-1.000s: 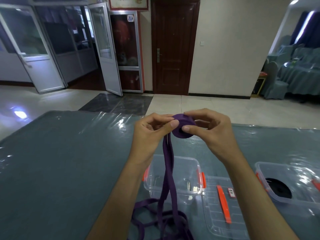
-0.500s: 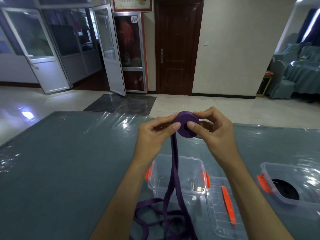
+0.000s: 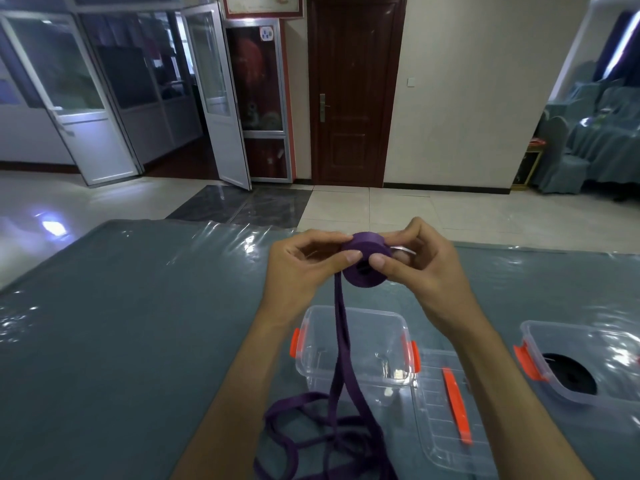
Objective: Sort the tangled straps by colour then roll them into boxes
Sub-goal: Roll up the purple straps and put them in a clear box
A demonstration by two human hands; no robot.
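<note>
A half-wound purple strap roll (image 3: 363, 271) is held up above the table between both hands. My left hand (image 3: 298, 271) pinches its left side with thumb and fingertips. My right hand (image 3: 426, 268) grips its right side, thumb on the front face. The loose purple strap (image 3: 337, 358) hangs down from the roll and lies in tangled loops (image 3: 311, 441) on the table near me. An empty clear box with orange clips (image 3: 388, 320) stands below the roll. A second clear box (image 3: 540, 337) at the right holds a black strap roll (image 3: 571, 375).
A clear lid with an orange handle (image 3: 446, 427) lies flat between the two boxes. The table (image 3: 121, 323) has a grey-blue cloth under shiny plastic sheeting. Beyond the far table edge are a tiled floor, doors and covered chairs.
The roll has turned between my fingers and taken up a little more strap. The view has tilted slightly, shifting the boxes right and down in the frame.
</note>
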